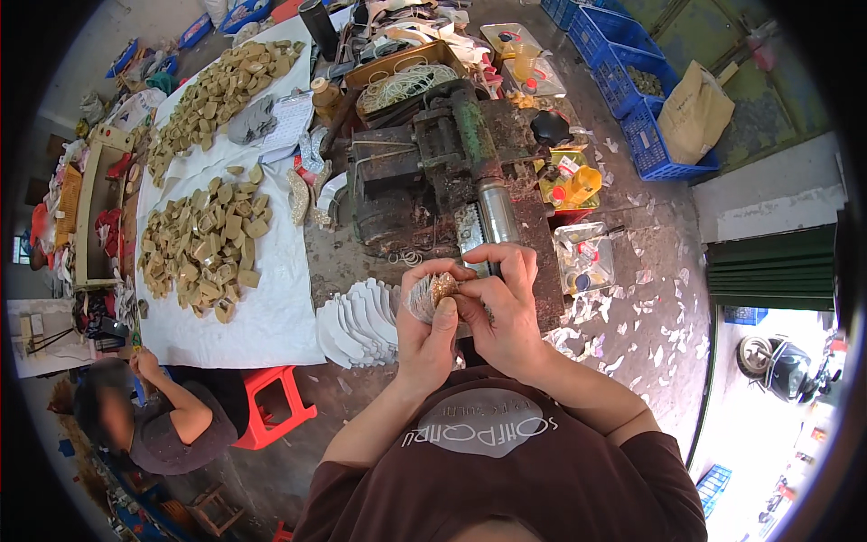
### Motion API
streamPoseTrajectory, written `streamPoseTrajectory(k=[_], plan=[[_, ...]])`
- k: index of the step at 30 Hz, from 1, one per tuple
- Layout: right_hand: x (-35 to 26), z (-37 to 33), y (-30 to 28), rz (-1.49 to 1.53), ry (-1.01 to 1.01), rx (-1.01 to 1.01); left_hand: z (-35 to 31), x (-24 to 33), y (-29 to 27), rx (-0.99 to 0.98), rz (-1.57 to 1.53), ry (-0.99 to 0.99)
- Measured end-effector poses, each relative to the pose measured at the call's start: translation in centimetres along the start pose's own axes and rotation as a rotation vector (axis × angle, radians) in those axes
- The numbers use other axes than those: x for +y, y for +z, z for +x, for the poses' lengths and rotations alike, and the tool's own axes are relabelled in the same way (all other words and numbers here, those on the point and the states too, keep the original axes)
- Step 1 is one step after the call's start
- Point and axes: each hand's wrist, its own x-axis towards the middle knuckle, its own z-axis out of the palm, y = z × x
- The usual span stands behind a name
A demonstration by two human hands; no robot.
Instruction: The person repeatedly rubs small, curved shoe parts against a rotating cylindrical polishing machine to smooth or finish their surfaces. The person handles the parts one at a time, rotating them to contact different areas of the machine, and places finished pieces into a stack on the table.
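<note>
My left hand (423, 327) and my right hand (508, 312) meet in front of my chest, at the near end of the machine. Between them they grip a small gold glittery piece (442, 287) with a pale, whitish part on its left side. Both thumbs press on it and the fingers curl round it, so much of its shape is hidden. Just left of my left hand lies an overlapping row of white curved cut pieces (348, 327). Beyond my hands stands a greasy green machine (470, 135) with a shiny metal roller (497, 217).
Two heaps of tan blocks (203, 244) lie on a white sheet (280, 316) at the left. A person (181, 420) sits at lower left by a red stool (271, 411). Blue crates (650, 135) stand at far right. Scraps litter the floor (641, 298).
</note>
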Motion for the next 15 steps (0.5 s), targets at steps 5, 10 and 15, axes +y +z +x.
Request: streamPoseTrajectory(k=[5,10,15], plan=[[0.1,0.8,-0.5,-0.083,-0.102,-0.004,0.1,0.0,0.4,0.026,0.135,0.024],[-0.1,1.2,-1.0,-0.141,-0.191,-0.017,-0.3,-0.1,0.3,0.069,0.219,-0.001],[0.4,0.9,-1.0,-0.105,-0.184,-0.002,-0.2,0.0,0.6,0.077,0.261,-0.020]])
